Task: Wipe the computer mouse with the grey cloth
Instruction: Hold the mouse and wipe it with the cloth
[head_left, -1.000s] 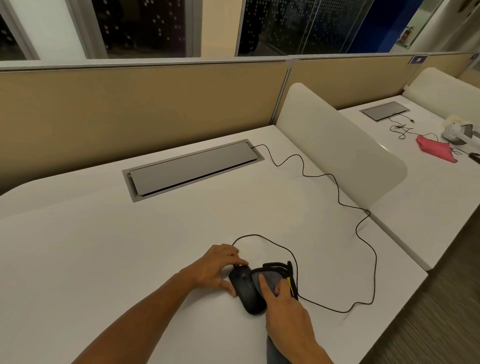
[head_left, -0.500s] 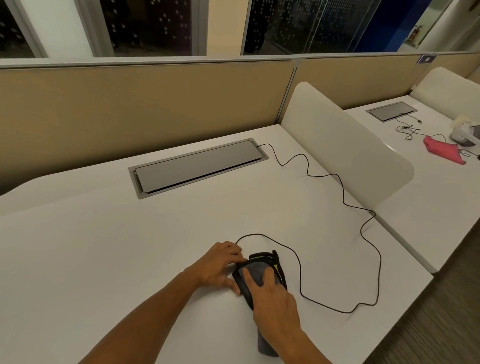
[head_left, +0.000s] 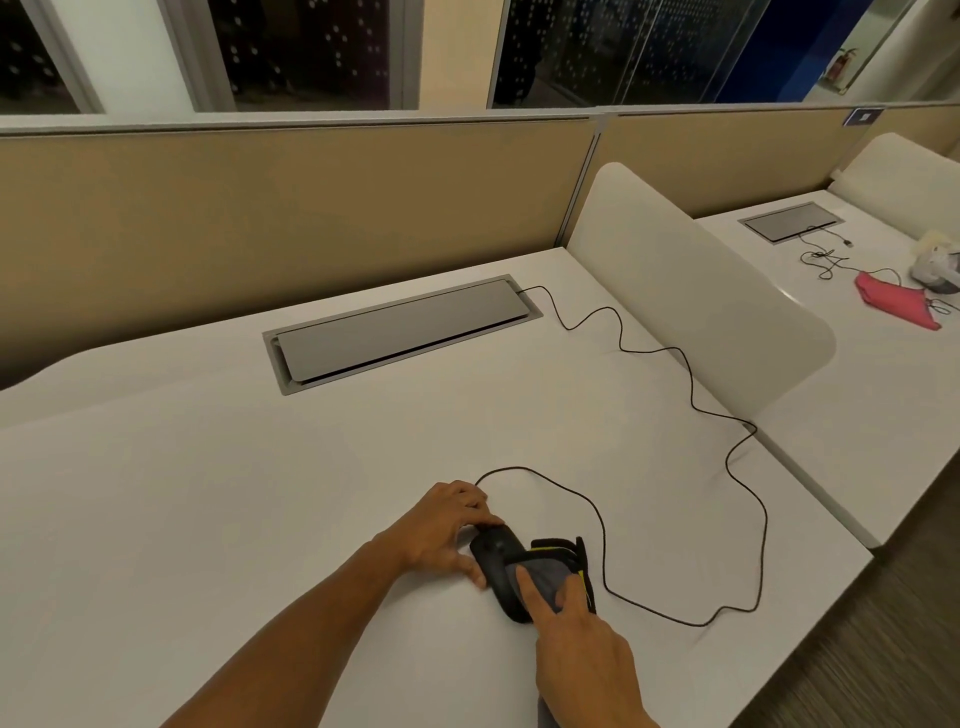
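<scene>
A black wired computer mouse (head_left: 494, 562) lies near the front of the white desk (head_left: 208, 493). My left hand (head_left: 441, 530) grips its front end and left side, fingers curled over it. The grey cloth (head_left: 545, 574), dark-edged with a yellow stripe, is draped over the mouse's right half. My right hand (head_left: 582, 654) presses the cloth against the mouse with the index and middle fingers stretched out. The back right of the mouse is hidden under cloth and fingers.
The mouse's black cable (head_left: 727, 467) loops right, then runs back to a grey cable hatch (head_left: 400, 332). A white divider (head_left: 701, 291) stands on the right. The neighbouring desk holds a pink cloth (head_left: 893, 301), cables and a white device (head_left: 937, 265).
My right hand has slid the cloth back toward me and to the right, uncovering the mouse's front and left side. My left hand has stayed on the mouse.
</scene>
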